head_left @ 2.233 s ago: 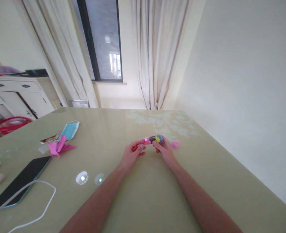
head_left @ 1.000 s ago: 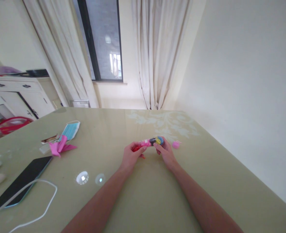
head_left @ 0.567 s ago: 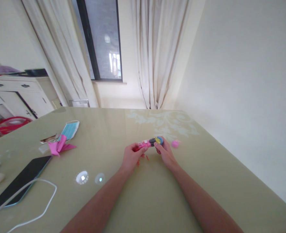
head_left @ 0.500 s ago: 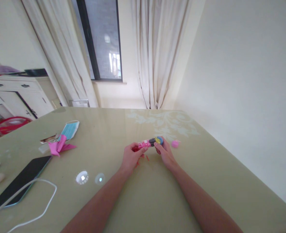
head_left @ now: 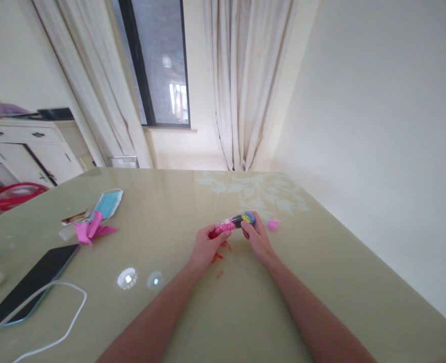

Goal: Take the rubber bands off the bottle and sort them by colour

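Presently, one slim tube (head_left: 230, 224), marked in pink, black, yellow and blue, is held at the counter (head_left: 351, 287), right of its middle and well short of the far edge. My left hand (head_left: 205, 246) pinches the tube's pink end between thumb and fingers, with some red showing beneath them. My right hand (head_left: 259, 239) is closed on the blue end, thumb on the near side. The tube slants, its blue end higher or farther from me; I cannot tell which, nor whether it touches the counter. Loose red pieces (head_left: 217, 257) lie just beside my left hand, toward the near edge. A small pink ball (head_left: 272, 225) sits near my right hand, toward the right edge. On the left half, toward the far left corner, I record a blue face mask (head_left: 108, 204), a folded pink paper (head_left: 92, 230) on its near side, and a narrow brown packet (head_left: 75, 218) beside them. By the left edge lies a flat black device (head_left: 34, 280), a white cable (head_left: 74, 318) crossing it. Pale floral patterning (head_left: 260, 187) marks the far right corner.
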Tool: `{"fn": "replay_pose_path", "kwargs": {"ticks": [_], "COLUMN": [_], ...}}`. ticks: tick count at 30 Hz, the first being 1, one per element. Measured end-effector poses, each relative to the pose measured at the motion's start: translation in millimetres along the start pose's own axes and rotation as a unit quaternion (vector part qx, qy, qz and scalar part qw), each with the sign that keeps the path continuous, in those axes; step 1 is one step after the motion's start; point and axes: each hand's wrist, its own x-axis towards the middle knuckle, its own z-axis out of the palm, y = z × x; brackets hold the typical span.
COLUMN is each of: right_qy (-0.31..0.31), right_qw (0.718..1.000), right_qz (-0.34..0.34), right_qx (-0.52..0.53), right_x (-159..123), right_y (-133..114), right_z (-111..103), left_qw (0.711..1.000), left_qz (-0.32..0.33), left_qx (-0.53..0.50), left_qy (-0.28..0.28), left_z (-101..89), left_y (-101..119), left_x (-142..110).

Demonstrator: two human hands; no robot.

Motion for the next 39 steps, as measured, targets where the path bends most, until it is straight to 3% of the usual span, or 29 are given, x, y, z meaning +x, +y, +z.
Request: {"fn": "replay_pose_path", "kwargs": {"ticks": [4, 8, 10, 15, 22, 25, 31, 36, 39], "right_qy": [0.03, 0.077, 0.103, 0.133, 0.114, 0.113, 0.065, 0.021, 0.069], "right_qw": [0.999, 0.992, 0.986, 0.98, 0.988, 0.988, 0.997, 0.999, 0.995], "right_qz": [0.01, 0.059, 0.07, 0.041, 0.01, -0.006, -0.031, -0.014, -0.052], "right_qx": [0.029, 0.075, 0.111, 0.144, 0.106, 0.101, 0.043, 0.046, 0.043], "right_x": [2.2, 3.8, 5.6, 11.3, 11.1, 9.7, 4.3, 0.8, 0.2], "right_y": [-5.4, -8.6, -7.3, -1.6, -6.6, -9.9, -15.3, -13.7, -17.2], "right_z": [4.7, 8.3, 10.1, 8.8, 7.6, 10.7, 13.1, 17.5, 14.1], "left_qw": [0.998, 0.974, 0.966, 0.989, 0.999, 0.998, 0.967, 0.948, 0.953], "left_qz": [0.04, 0.175, 0.204, 0.132, 0.031, 0.06, 0.141, 0.193, 0.18], "left_qx": [0.036, 0.122, 0.138, 0.067, -0.041, 0.025, 0.213, 0.253, 0.24], "left_qy": [-0.01, -0.071, -0.083, -0.016, -0.006, 0.018, 0.003, 0.016, 0.034], "left_z": [-0.6, -0.2, -0.1, -1.4, 0.0, -1.5, -5.9, -6.5, -7.5], "left_y": [1.7, 5.9, 5.3, -0.6, 1.9, 0.9, -1.1, 0.9, 2.0], "left_x": [-0.1, -4.3, -5.3, -0.9, 1.9, 0.4, -3.6, -3.9, -3.4]}}
